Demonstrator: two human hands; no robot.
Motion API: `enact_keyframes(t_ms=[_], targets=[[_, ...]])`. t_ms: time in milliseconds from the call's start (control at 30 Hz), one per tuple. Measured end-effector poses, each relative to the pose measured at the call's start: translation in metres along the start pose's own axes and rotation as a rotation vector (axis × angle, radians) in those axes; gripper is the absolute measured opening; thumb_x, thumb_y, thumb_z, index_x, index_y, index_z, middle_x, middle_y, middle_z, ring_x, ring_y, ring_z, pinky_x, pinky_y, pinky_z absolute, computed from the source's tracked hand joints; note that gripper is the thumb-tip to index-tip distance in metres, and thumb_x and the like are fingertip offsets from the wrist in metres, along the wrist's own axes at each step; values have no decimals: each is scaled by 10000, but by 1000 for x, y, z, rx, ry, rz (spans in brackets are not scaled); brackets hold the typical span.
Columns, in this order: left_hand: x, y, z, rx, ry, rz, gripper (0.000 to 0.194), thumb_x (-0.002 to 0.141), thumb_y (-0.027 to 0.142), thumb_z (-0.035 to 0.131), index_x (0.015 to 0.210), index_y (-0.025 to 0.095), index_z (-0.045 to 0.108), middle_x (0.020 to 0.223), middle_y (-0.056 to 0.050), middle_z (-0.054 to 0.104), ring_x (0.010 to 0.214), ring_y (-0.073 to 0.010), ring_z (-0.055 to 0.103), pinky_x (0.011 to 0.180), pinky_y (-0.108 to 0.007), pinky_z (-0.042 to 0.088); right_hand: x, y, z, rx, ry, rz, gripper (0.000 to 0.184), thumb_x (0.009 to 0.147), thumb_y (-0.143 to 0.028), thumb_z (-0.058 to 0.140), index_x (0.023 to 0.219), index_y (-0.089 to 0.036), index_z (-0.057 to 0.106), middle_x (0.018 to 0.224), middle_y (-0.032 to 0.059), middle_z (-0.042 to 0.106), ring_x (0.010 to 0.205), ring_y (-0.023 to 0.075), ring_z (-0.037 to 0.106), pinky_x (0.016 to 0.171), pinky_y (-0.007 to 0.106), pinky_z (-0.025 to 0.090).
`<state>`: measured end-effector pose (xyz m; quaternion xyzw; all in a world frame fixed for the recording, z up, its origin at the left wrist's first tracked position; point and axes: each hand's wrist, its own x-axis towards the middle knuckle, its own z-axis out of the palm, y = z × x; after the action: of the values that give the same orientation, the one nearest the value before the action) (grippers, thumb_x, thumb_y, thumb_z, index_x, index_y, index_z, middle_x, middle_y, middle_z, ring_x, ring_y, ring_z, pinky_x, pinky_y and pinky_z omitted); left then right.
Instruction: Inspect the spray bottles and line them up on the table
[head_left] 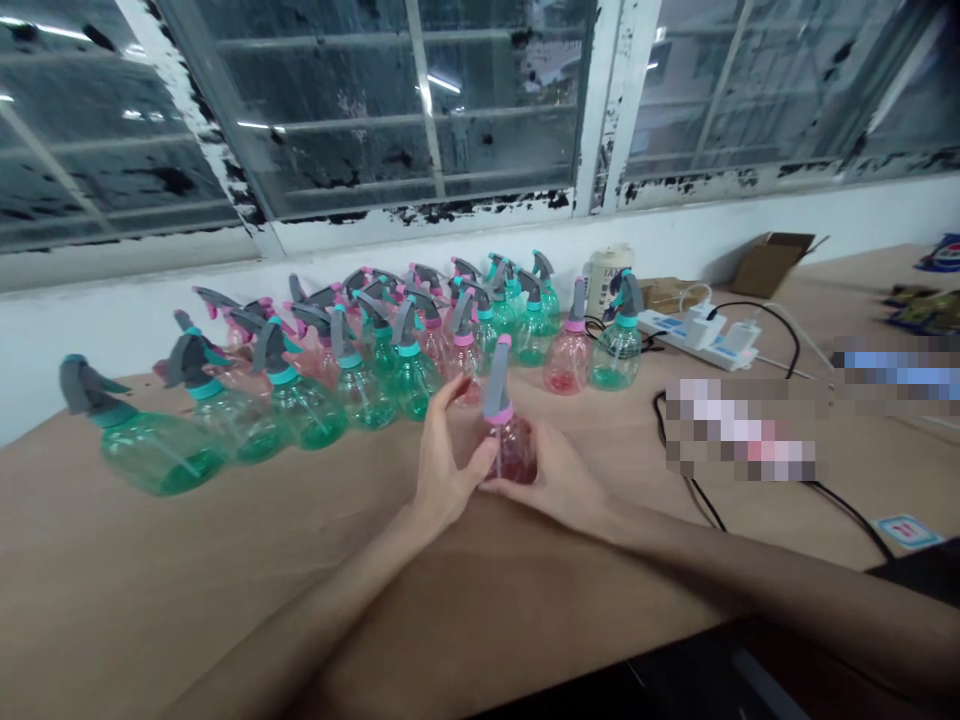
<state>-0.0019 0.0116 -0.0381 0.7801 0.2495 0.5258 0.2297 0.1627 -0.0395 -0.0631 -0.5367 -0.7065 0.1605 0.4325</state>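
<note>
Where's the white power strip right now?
Head view, right of centre: the white power strip lies on the table, just right of the rightmost green spray bottle and nearer the camera than the open cardboard box.

Dark window panes [390, 120] sat in a black-blotched white frame [622, 90] | white wall [690, 235] ran below | on the wooden tabletop [150, 590], a printed cream container [606, 268] stood near the wall | white power strip [664, 330] held white adapters [705, 327] | cardboard box [769, 265] stood beyond | blue-edged card [909, 532] lay near a black cable [855, 515]
</note>
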Motion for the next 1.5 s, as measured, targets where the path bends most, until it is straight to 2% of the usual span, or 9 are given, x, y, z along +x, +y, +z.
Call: enact_keyframes(t_ms=[167,333,500,667,967,1100,1267,1367,1500], targets=[[-25,-19,-5,181,-85,-35,450,855,369,555,1253,214,411,1258,-126,509,1198,-296,483,1023,-522,357,27,49,-8,-205,178,74,914,686,-671,655,1391,-178,349,1281,178,496,1217,355,457,969,533,419],[-30,-17,-7,234,-186,-22,425,836,298,564,1222,217,405,1218,-119,513,1165,-286,496,994,-504,385,59,76,-5,-285,221,128,964,700,-679,628,1424,-133,302,1261,199,517,1214,374,457,984,549,390],[-30,-13,-6,266,-250,33,486,788,288,602,1224,226,395,1211,-120,511,1161,-297,498,983,-515,394,76,80,2,-288,272,132,908,767,-666,561,1386,-52,307,1300,262,484,1223,377,466,979,533,398],[-31,-14,-5,262,-273,60,503,758,281,616,1209,228,399,1196,-115,534,1141,-297,515,965,-505,409,84,76,4,-417,326,105,838,838,-651,452,1377,-24,313,1275,269,465,1265,395,392,990,556,382],[-31,-15,-5,300,-300,54,499,762,272,618,1209,225,402,1189,-112,538,1123,-293,523,951,-496,414,96,67,3,-471,344,113,794,864,-566,485,1395,-2,310,1297,281,438,1240,393,388,970,538,413],[-30,-15,-6,314,-314,46,505,770,267,616,1220,234,389,1201,-111,520,1138,-295,512,957,-505,416,81,58,-15,-429,367,64,770,859,-610,462,1406,-86,327,1295,231,463,1228,375,416,969,551,409],[-28,-14,-6,318,-320,36,479,787,256,606,1217,238,395,1204,-106,520,1141,-290,513,958,-504,422,56,67,-61,-364,435,141,585,862,-616,443,1211,-153,522,1176,175,563,1085,335,544,893,497,455],[-28,-14,-6,329,-312,34,464,798,251,602,1216,241,400,1205,-102,521,1146,-285,512,968,-504,418,54,84,-83,-368,427,205,621,854,-632,434,1217,-136,517,1068,160,636,979,329,600,832,464,464],[-28,-14,-6,346,-305,36,448,807,247,595,1212,237,404,1203,-103,521,1144,-278,517,971,-495,420,67,96,-92,-409,332,363,750,822,-674,456,1316,-109,462,923,134,698,886,333,646,763,418,464]])
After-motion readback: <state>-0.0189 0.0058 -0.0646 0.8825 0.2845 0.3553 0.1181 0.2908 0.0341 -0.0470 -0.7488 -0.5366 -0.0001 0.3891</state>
